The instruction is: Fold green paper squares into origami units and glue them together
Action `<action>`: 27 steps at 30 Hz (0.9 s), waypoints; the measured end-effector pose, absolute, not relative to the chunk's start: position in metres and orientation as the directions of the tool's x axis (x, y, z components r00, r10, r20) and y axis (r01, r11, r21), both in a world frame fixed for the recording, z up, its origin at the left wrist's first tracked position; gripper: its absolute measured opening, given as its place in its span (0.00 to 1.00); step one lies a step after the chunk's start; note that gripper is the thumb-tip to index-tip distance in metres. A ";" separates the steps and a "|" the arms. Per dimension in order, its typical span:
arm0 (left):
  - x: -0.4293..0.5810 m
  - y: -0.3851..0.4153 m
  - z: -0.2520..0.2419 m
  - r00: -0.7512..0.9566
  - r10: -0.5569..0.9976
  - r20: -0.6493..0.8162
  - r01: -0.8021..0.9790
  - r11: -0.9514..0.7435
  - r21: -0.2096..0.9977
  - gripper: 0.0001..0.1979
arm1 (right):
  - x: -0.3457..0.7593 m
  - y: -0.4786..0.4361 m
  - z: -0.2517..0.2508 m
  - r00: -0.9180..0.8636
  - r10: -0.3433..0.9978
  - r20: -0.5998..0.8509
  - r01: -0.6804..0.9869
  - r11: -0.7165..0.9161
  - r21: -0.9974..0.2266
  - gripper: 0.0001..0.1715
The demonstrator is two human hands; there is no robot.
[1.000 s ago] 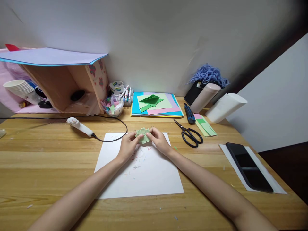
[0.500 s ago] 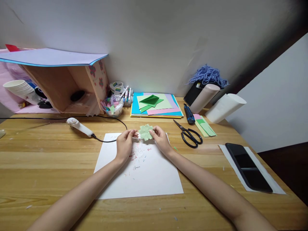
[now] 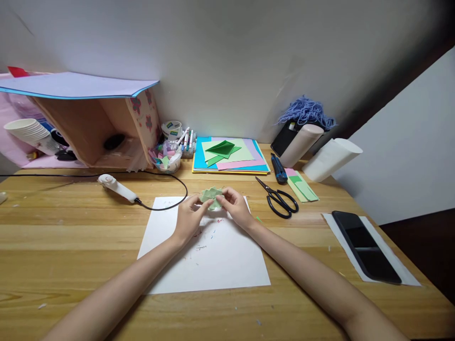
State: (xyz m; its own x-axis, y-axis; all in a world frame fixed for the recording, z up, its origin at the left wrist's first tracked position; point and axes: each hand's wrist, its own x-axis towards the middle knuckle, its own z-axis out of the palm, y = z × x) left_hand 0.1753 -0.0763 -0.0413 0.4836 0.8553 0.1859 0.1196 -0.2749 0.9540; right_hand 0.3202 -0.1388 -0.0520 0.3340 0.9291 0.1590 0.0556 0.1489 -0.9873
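Between my two hands is a pale green folded paper flower [image 3: 212, 194], held above the far part of a white paper sheet [image 3: 213, 267]. My left hand [image 3: 190, 215] pinches its left side, thumb in front. On the right side my right hand [image 3: 235, 204] grips it too, with the thumb on the near face. The fingers behind the flower are partly hidden. Small red, blue and dark marks dot the sheet beneath.
Black-handled scissors [image 3: 279, 198], a blue utility knife [image 3: 279, 169] and green paper strips [image 3: 302, 185] lie to the right. A phone [image 3: 366, 246] sits farther right. Left is a corded white glue gun [image 3: 118, 188]. Coloured papers [image 3: 245, 163] are stacked at the back.
My left hand has moved in to the right and now grips the flower's left side. The flower has tipped and shows less of its face. My right hand has barely moved.
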 end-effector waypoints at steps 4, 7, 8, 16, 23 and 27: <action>0.176 -0.075 -0.046 0.536 0.829 0.156 0.098 -0.245 0.965 0.15 | 0.319 -0.140 -0.053 0.300 0.939 0.170 0.110 0.143 -0.984 0.13; 0.177 -0.072 -0.048 0.554 0.813 0.181 0.103 -0.282 0.954 0.15 | 0.319 -0.139 -0.054 0.330 0.929 0.169 0.110 0.141 -0.984 0.13; 0.177 -0.071 -0.048 0.557 0.810 0.184 0.110 -0.291 0.950 0.15 | 0.319 -0.138 -0.054 0.344 0.923 0.172 0.115 0.140 -0.983 0.13; 0.179 -0.068 -0.045 0.508 0.860 0.042 -0.043 -0.023 0.999 0.17 | 0.324 -0.134 -0.056 0.507 0.852 0.134 0.020 0.144 -0.989 0.14; 0.179 -0.067 -0.042 0.522 0.851 -0.051 -0.022 0.073 0.997 0.22 | 0.324 -0.140 -0.050 0.507 0.782 0.362 0.233 0.280 -0.931 0.05; 0.178 -0.067 -0.043 0.633 0.772 -0.051 -0.007 0.072 0.997 0.24 | 0.319 -0.144 -0.046 0.441 0.809 0.389 0.262 0.298 -0.918 0.06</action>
